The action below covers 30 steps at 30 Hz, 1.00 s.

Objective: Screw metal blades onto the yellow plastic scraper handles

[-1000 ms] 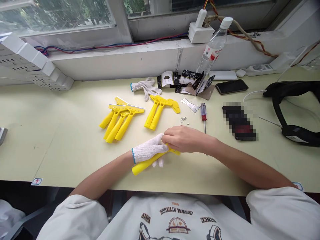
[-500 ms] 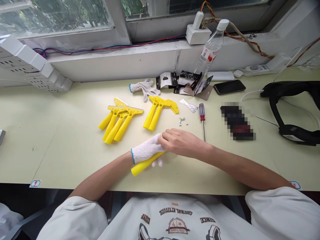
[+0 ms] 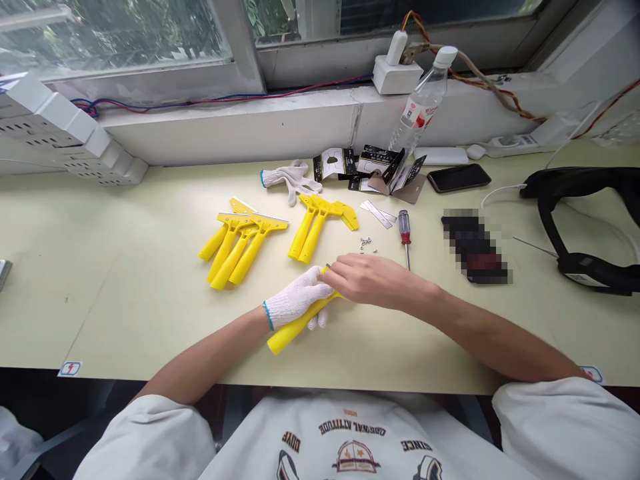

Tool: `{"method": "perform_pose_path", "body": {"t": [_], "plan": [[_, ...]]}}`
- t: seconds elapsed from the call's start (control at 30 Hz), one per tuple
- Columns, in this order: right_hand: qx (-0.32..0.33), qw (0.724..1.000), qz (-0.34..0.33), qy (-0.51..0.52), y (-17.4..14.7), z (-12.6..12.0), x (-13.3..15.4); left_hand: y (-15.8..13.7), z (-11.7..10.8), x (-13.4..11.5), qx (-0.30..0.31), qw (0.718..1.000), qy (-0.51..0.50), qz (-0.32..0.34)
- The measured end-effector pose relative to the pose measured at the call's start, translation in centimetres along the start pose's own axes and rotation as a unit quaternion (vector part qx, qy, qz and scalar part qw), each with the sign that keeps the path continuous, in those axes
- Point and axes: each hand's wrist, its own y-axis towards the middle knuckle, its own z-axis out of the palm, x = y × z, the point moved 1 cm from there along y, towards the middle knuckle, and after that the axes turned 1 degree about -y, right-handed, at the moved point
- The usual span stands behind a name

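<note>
My left hand (image 3: 296, 299), in a white knit glove with a blue cuff, is closed around a yellow scraper (image 3: 294, 331), its round handle slanting down to the left. My bare right hand (image 3: 367, 280) has its fingers curled over the scraper's head, which it mostly hides. A small dark bit shows at the head between the hands. Just beyond lie several small screws (image 3: 366, 241), two thin blades (image 3: 379, 215) crossed over each other, and a screwdriver (image 3: 405, 230) with a clear and red handle, its tip hidden behind my right wrist.
Yellow scrapers with blades (image 3: 245, 250) are piled at left; more yellow scraper parts (image 3: 315, 230) lie centrally. Behind them are a white glove (image 3: 290, 179), black packaging cards (image 3: 377, 167) and a plastic bottle (image 3: 420, 103). A phone (image 3: 459, 176) and a black headset strap (image 3: 553, 220) are at right.
My hands have turned slightly on the scraper and shifted a little to the right. More of its head, with a yellow edge, now shows between my hands.
</note>
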Motion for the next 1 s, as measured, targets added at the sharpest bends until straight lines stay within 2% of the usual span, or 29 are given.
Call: {"method": "perform_pose_path", "body": {"t": [0.1, 0.17, 0.23, 0.33, 0.43, 0.53, 0.77, 0.87, 0.93, 1.0], "plan": [[0.033, 0.987, 0.101, 0.119, -1.1, -1.0, -3.3, -0.1, 0.1, -0.2, 0.021, 1.000, -0.023, -0.003], [0.068, 0.955, 0.195, 0.213, -2.3, -0.8, -6.3, -0.1, 0.2, -0.4, 0.027, 0.999, -0.035, 0.003], [0.109, 0.919, 0.271, 0.266, -3.5, 0.1, -9.2, -0.2, 0.3, -0.5, 0.031, 0.999, -0.034, 0.001], [0.159, 0.884, 0.323, 0.297, -4.9, 2.0, -12.0, -0.2, 0.2, -0.5, 0.034, 0.999, -0.034, -0.007], [0.173, 0.875, 0.327, 0.311, -5.3, 3.3, -12.7, -0.1, -0.1, -0.2, 0.038, 0.998, -0.049, -0.007], [0.175, 0.876, 0.332, 0.303, -5.2, 3.6, -12.5, 0.1, -0.4, 0.2, 0.045, 0.997, -0.055, -0.010], [0.166, 0.872, 0.345, 0.305, -5.2, 2.0, -12.7, 0.0, -0.7, 0.2, 0.064, 0.996, -0.067, -0.011], [0.148, 0.850, 0.401, 0.306, -5.9, 0.8, -13.3, -0.3, -0.5, 0.0, 0.079, 0.996, -0.049, -0.008], [0.153, 0.833, 0.473, 0.242, -6.4, 0.4, -13.6, -0.4, -0.5, 0.0, 0.081, 0.996, -0.040, -0.003], [0.191, 0.803, 0.542, 0.156, -6.9, 0.5, -13.9, -0.4, -0.6, 0.1, 0.077, 0.997, -0.029, 0.005]]}}
